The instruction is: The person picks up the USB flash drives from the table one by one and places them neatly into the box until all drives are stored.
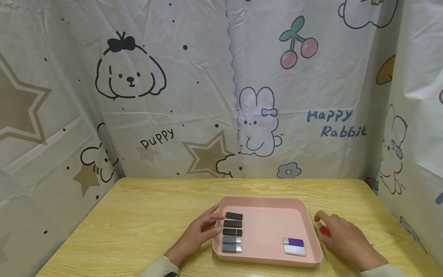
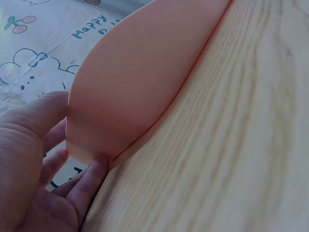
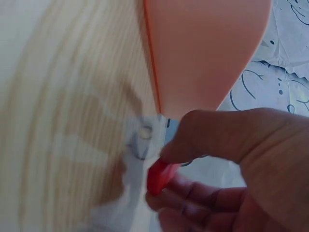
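Just outside the right wall of the pink tray (image 1: 271, 227), over the bench (image 1: 138, 215), the right hand (image 1: 344, 236) pinches a red USB stick (image 1: 324, 230) in its fingers; the left hand (image 1: 197, 232) rests against the left wall, fingers loose. I'd say a light touch there should steady the tray, and any crossing wants a lift clear of the rim and the purple USB stick (image 1: 296, 242). The fingers mask part of the red casing; a pink thing (image 1: 369, 240) behind the right hand shows only an edge.
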A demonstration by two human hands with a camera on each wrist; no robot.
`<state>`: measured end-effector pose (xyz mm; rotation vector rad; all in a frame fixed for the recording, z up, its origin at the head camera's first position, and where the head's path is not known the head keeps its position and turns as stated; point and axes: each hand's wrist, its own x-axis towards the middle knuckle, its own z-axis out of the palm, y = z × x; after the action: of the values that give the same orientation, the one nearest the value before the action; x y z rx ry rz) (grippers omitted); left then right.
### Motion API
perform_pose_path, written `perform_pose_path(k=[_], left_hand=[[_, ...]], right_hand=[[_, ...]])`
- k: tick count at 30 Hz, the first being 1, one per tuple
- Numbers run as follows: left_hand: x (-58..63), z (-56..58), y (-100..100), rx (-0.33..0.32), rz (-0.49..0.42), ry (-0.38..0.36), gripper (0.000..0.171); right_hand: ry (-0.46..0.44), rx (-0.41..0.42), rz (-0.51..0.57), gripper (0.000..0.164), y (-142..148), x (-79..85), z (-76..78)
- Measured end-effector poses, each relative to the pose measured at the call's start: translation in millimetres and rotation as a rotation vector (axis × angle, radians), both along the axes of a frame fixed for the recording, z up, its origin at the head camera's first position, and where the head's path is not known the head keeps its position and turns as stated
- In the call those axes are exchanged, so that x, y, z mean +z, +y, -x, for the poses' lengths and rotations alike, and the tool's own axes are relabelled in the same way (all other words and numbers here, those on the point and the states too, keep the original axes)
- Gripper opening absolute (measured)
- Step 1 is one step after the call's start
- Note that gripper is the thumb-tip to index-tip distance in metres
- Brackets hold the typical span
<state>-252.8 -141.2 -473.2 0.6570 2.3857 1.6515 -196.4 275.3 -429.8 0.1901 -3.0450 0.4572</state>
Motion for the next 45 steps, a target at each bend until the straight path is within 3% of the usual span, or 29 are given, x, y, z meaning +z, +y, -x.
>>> perform_pose_path(k=[7, 15, 28, 33, 45], left_hand=[[-2.0, 0.8, 0, -0.009, -0.011, -0.006, 0.036], [-1.3, -0.3, -1, -0.009, -0.015, 0.002, 0.036], [-2.0, 0.3, -2, -0.003, -0.002, -0.005, 0.036], [-1.8, -0.2, -2, 0.001, 0.000, -0.004, 0.035], [-0.8, -0.3, 0, 0.003, -0.021, -0.007, 0.036]], right_hand=[[0.122, -0.006, 0.024, 0.032, -11, 6.2, -0.6], [0.269, 0.019, 0.063, 0.044, -22, 9.7, -2.1], [0.419, 0.178, 0.154, 0.051, -38, 4.6, -3.2], [0.418, 0.232, 0.179, 0.049, -42, 2.8, -2.3], [0.252, 0.257, 0.227, 0.039, -39, 0.2, -1.4]])
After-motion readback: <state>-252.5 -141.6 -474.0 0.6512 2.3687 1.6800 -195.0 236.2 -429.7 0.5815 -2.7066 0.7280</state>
